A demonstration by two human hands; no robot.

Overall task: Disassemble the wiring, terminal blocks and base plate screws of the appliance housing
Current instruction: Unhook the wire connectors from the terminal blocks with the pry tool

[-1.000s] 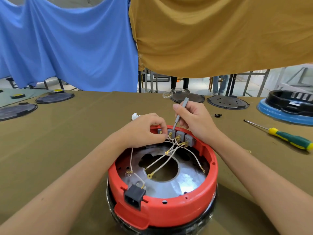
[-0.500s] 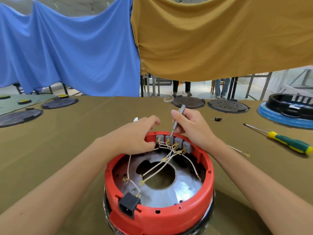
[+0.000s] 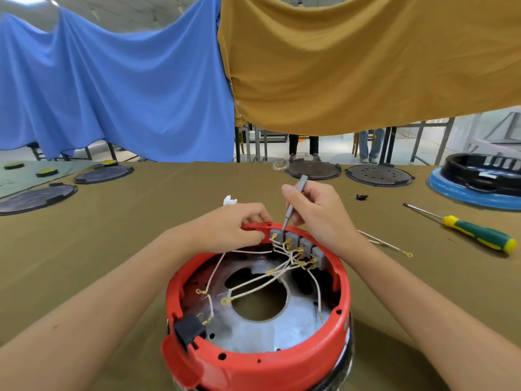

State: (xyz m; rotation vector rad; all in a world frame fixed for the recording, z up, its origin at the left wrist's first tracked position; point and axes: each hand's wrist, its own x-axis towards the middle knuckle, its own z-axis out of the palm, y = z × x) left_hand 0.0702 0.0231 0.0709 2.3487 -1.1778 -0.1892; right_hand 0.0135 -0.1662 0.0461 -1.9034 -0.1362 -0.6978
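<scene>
A red round appliance housing (image 3: 253, 362) lies upside down on the table in front of me, with a silver base plate (image 3: 298, 320) inside. Several grey terminal blocks (image 3: 306, 245) line its far inner wall, and white wires (image 3: 253, 283) with brass lugs run from them across the plate. My right hand (image 3: 321, 213) holds a thin grey screwdriver (image 3: 293, 206) upright, its tip on the leftmost block. My left hand (image 3: 234, 224) rests on the far rim with fingers curled at the wires beside that block. A black socket (image 3: 189, 330) sits in the near-left wall.
A green-and-yellow screwdriver (image 3: 476, 234) lies at the right, with a loose white wire (image 3: 386, 244) nearer the housing. A black-and-blue housing (image 3: 479, 184) stands far right. Dark round plates (image 3: 379, 173) lie along the far edge and at the left. A small white part (image 3: 229, 200) lies behind my left hand.
The view has tilted up a little. My left hand's fingers have curled back to the wires by the leftmost block, and the screwdriver tip stays on the blocks.
</scene>
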